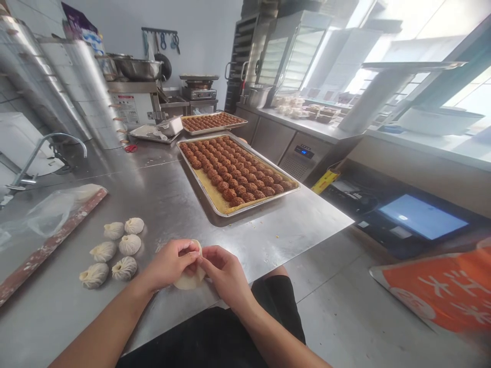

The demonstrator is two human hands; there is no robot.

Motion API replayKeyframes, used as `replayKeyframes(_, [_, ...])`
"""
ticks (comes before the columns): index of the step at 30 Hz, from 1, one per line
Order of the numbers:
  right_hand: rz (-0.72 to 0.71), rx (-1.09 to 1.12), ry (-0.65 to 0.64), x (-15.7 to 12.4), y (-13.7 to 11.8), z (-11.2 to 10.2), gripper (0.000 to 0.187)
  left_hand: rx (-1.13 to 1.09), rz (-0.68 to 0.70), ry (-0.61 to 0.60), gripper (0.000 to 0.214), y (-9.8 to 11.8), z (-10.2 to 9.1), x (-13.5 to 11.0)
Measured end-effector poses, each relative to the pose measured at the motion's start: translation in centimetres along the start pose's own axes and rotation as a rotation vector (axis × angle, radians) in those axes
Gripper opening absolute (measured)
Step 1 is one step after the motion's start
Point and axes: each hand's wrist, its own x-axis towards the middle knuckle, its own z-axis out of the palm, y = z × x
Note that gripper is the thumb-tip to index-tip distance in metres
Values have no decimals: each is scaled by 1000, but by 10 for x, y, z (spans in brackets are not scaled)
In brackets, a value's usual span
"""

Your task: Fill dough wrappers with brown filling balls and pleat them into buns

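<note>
Both my hands hold one thin, pale round dough wrapper (188, 281) close to the table's front edge. My left hand (172, 259) curls its fingers and thumb on the wrapper's upper left side. From the right, my right hand (222, 266) pinches its edge between thumb and forefinger. The fingertips of both hands meet near the wrapper's top, and any filling inside is hidden. Several pleated white buns (130, 245) stand in two rows left of my hands. Beyond my hands a metal tray (215, 207) bears rows of brown filling balls (245, 179).
A second tray (238, 124) of brown balls sits behind the first. Far left lie a red-brown board (57, 240) and clear plastic (57, 207). Tall metal steamers (88, 92) and a tap (53, 137) stand beyond. The steel table's edge (307, 248) runs to the right.
</note>
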Motion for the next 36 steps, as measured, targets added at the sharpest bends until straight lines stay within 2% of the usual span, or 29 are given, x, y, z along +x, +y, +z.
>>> replayKeyframes(7, [134,32,29,6,-3,0,28,117,29,31,26,-2,-1,1])
replayKeyframes(17, [190,139,27,8,-10,-1,14,182,61,63,23,6,-1,-6])
replayKeyframes(24, [152,234,-92,3,-17,0,38,216,81,57,25,24,8,-19])
replayKeyframes(29, [144,238,-212,-2,-20,-8,43,248,105,165,23,29,22,-34])
replayKeyframes(36, [146,209,-272,-11,-15,-11,32,250,90,331,21,17,44,-58])
